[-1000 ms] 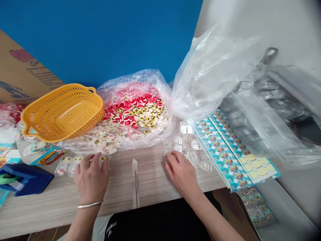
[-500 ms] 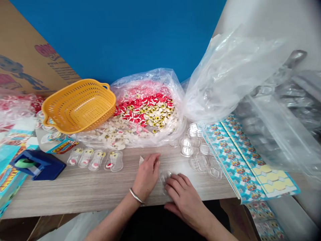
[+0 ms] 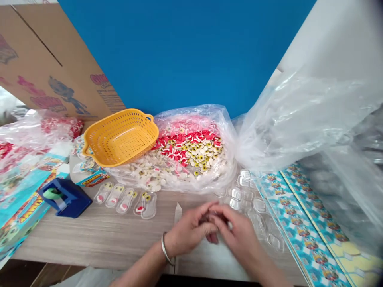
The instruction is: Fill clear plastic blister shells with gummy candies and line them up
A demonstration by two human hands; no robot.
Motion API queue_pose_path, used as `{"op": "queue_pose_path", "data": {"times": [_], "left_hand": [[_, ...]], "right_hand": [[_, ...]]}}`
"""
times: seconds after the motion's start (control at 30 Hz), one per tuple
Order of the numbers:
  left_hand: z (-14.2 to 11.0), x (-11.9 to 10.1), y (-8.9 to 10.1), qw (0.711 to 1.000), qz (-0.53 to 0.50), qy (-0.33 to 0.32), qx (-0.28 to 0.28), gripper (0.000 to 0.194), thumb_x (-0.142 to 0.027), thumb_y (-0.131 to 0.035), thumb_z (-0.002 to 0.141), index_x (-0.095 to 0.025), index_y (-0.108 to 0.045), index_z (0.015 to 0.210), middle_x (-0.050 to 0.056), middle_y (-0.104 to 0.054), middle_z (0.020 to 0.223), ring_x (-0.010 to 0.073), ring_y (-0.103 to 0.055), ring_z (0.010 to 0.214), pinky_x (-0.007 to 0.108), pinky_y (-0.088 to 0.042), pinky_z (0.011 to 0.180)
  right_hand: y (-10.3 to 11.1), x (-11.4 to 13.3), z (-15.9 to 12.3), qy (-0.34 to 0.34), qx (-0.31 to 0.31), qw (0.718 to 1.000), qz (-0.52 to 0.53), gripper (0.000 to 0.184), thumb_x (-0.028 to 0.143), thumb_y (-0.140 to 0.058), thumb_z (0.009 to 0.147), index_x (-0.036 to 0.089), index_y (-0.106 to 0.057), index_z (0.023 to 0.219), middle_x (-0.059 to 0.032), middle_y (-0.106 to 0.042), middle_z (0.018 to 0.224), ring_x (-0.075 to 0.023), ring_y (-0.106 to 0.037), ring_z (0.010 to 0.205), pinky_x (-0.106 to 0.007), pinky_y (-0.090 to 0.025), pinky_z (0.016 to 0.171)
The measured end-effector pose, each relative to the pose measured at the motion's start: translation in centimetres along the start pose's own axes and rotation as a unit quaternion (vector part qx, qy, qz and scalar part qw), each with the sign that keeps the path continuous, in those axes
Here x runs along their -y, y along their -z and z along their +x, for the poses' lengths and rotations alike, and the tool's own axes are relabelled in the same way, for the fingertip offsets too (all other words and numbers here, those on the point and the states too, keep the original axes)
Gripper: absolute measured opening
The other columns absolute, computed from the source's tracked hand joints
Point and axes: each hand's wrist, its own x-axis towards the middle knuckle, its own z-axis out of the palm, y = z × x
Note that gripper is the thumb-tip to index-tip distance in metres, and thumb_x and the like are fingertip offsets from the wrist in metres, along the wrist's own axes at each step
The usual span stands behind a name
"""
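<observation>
My left hand (image 3: 191, 231) and my right hand (image 3: 236, 233) meet above the wooden table (image 3: 89, 239), fingers pinched together around a small clear plastic shell that is mostly hidden between them. Just right of them lie several empty clear blister shells (image 3: 254, 207). To the left, a row of filled blister shells (image 3: 127, 197) with candy pieces lies flat on the table. An open plastic bag of red, white and yellow candies (image 3: 188, 153) sits behind the hands.
A yellow perforated basket (image 3: 121, 137) leans on the candy bag. A blue tape dispenser (image 3: 64, 197) stands at left, with printed cards and a cardboard box (image 3: 44, 67) behind. Blue printed card sheets (image 3: 302, 227) and large clear bags (image 3: 314, 123) fill the right.
My left hand left the row of filled shells and came to the middle. Both hands rose off the table and closed together on a clear shell. The camera view tilted up.
</observation>
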Motion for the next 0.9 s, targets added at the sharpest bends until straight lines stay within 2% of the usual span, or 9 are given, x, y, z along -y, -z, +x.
{"op": "queue_pose_path", "data": {"times": [0.07, 0.13, 0.23, 0.37, 0.43, 0.6, 0.7, 0.8, 0.9], "left_hand": [[1.3, -1.0, 2.1, 0.992, -0.020, -0.032, -0.122, 0.048, -0.037, -0.068, 0.087, -0.021, -0.062, 0.131, 0.005, -0.074, 0.084, 0.0123, -0.062, 0.056, 0.025, -0.050, 0.059], [2.7, -1.9, 4.3, 0.967, -0.044, -0.072, -0.239, 0.037, -0.041, -0.068, 0.086, -0.020, -0.067, 0.117, 0.008, -0.074, 0.097, 0.0122, -0.064, 0.061, 0.027, -0.052, 0.063], [4.5, -2.6, 6.7, 0.939, -0.092, -0.092, -0.317, 0.032, -0.043, -0.068, 0.085, -0.017, -0.066, 0.104, 0.009, -0.072, 0.108, 0.0151, -0.069, 0.072, 0.032, -0.055, 0.072], [6.1, -2.0, 7.6, 0.926, -0.148, -0.076, -0.339, 0.048, -0.041, -0.073, 0.081, -0.021, -0.057, 0.122, 0.007, -0.072, 0.104, 0.0167, -0.070, 0.075, 0.032, -0.055, 0.072], [6.5, -1.7, 7.7, 0.927, -0.155, -0.062, -0.336, 0.051, -0.042, -0.071, 0.083, -0.023, -0.055, 0.128, 0.006, -0.071, 0.107, 0.0169, -0.070, 0.076, 0.032, -0.055, 0.071], [7.2, -1.9, 8.0, 0.932, -0.147, -0.029, -0.329, 0.043, -0.050, -0.064, 0.086, -0.023, -0.060, 0.121, 0.007, -0.070, 0.110, 0.0184, -0.070, 0.076, 0.031, -0.055, 0.064], [7.6, -2.1, 8.3, 0.933, -0.142, -0.010, -0.331, 0.037, -0.050, -0.062, 0.087, -0.023, -0.063, 0.112, 0.007, -0.070, 0.110, 0.0200, -0.070, 0.075, 0.031, -0.054, 0.061], [8.0, -2.2, 8.4, 0.938, -0.121, 0.000, -0.325, 0.037, -0.053, -0.059, 0.088, -0.023, -0.064, 0.109, 0.008, -0.070, 0.108, 0.0210, -0.070, 0.075, 0.031, -0.054, 0.059], [8.3, -1.9, 8.6, 0.956, -0.075, -0.003, -0.284, 0.037, -0.053, -0.061, 0.087, -0.021, -0.063, 0.104, 0.006, -0.071, 0.093, 0.0203, -0.069, 0.072, 0.029, -0.052, 0.055]], "right_hand": [[-0.1, -0.1, 4.9, -0.024, -0.021, 0.999, 0.005, 0.026, 0.031, -0.052, 0.098, 0.023, -0.062, 0.121, -0.0036, -0.073, 0.098, -0.0165, -0.069, 0.076, -0.027, -0.056, 0.068], [-0.7, -0.6, 9.5, -0.003, -0.049, 0.996, -0.078, 0.022, 0.026, -0.053, 0.097, 0.020, -0.064, 0.115, -0.0066, -0.071, 0.102, -0.0186, -0.068, 0.085, -0.030, -0.054, 0.075], [-2.7, -1.5, 14.7, 0.014, 0.026, 0.969, -0.246, 0.014, 0.017, -0.054, 0.095, 0.019, -0.067, 0.101, -0.0082, -0.070, 0.098, -0.0222, -0.066, 0.093, -0.031, -0.050, 0.080], [-5.3, -2.6, 17.2, 0.023, 0.085, 0.914, -0.396, 0.013, 0.012, -0.057, 0.092, 0.018, -0.067, 0.097, -0.0110, -0.069, 0.098, -0.0254, -0.065, 0.092, -0.032, -0.048, 0.075], [-5.7, -3.2, 17.3, 0.027, 0.087, 0.910, -0.405, 0.017, 0.009, -0.054, 0.092, 0.018, -0.067, 0.099, -0.0112, -0.068, 0.098, -0.0250, -0.064, 0.092, -0.032, -0.047, 0.076], [-4.6, -4.4, 17.5, -0.015, 0.066, 0.960, -0.272, 0.020, 0.011, -0.048, 0.096, 0.019, -0.067, 0.097, -0.0072, -0.068, 0.094, -0.0199, -0.064, 0.090, -0.028, -0.046, 0.079], [-3.7, -4.0, 17.8, -0.005, 0.073, 0.985, -0.158, 0.019, 0.014, -0.052, 0.094, 0.020, -0.069, 0.094, -0.0041, -0.067, 0.090, -0.0181, -0.063, 0.085, -0.028, -0.045, 0.078], [-3.6, -3.1, 17.8, -0.001, 0.094, 0.995, -0.036, 0.018, 0.016, -0.052, 0.093, 0.021, -0.070, 0.090, -0.0005, -0.067, 0.084, -0.0158, -0.063, 0.080, -0.026, -0.045, 0.075], [-4.0, -2.8, 17.8, -0.027, 0.126, 0.992, 0.017, 0.019, 0.019, -0.054, 0.091, 0.020, -0.067, 0.077, 0.0022, -0.065, 0.072, -0.0140, -0.061, 0.070, -0.024, -0.044, 0.068]]}}
